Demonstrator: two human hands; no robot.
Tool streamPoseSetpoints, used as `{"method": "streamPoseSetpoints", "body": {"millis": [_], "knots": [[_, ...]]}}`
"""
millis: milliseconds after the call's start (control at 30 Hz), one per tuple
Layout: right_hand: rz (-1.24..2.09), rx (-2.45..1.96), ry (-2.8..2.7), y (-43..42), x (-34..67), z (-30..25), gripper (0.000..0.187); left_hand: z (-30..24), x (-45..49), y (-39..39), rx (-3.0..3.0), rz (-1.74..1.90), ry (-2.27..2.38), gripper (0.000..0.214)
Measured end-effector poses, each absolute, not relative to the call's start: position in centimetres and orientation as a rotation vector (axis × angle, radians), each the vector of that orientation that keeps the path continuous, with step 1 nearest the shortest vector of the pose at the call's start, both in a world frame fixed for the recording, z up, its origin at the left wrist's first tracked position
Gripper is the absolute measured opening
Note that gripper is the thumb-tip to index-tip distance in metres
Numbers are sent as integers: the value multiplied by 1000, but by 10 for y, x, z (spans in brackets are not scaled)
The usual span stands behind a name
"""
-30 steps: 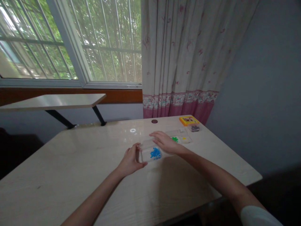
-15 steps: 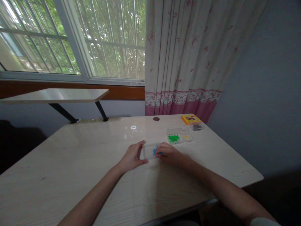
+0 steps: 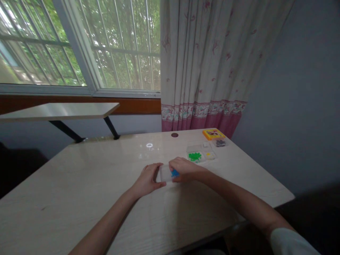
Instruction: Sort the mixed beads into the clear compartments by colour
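Observation:
A small clear plastic box (image 3: 165, 173) rests on the table in front of me, with small blue pieces (image 3: 174, 173) gathered toward its right end. My left hand (image 3: 149, 180) grips the box's left end, thumb at the near edge and fingertips at the far edge. Over the right end lies my right hand (image 3: 186, 170), its fingers at the far side and its thumb at the near side, partly covering the blue pieces. Just beyond, a clear compartment tray (image 3: 189, 147) contains green pieces (image 3: 194, 156) and a few yellow pieces (image 3: 209, 154).
Behind the tray are a clear container of dark pieces (image 3: 220, 143) and a yellow box (image 3: 213, 134) with a printed lid. A raised shelf (image 3: 63, 110) stands on the table's (image 3: 79, 187) far left. A curtain (image 3: 196, 71) hangs behind the table beside the window.
My right hand has gone from pinching among the blue pieces to spanning the box's right end. The blue pieces look more bunched together. My left hand keeps its hold; the view has shifted slightly.

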State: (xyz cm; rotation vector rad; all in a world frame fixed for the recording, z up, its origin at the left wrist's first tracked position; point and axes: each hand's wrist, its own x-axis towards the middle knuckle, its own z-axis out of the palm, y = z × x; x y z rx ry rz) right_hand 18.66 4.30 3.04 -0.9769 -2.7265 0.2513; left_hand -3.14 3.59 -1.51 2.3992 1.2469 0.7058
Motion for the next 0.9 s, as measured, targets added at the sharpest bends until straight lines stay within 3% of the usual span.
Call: {"method": "streamPoseSetpoints", "body": {"millis": [133,367,567,700,900], "knots": [[318,-1021,-2678,31,200,48,42,-17,-33,35,2426,680,1212,79],[306,-1273,-2429,15,321,78,60,-13,-34,34,2518,598,1148,60],[195,-1807,-2211,38,447,32,61,-11,-33,37,2530,545,1149,61],[279,-1734,-2262,47,483,-2,57,-7,-29,44,2513,445,1183,66],[136,-1702,-2251,59,492,-15,51,2,10,64,2414,427,1286,75]]}}
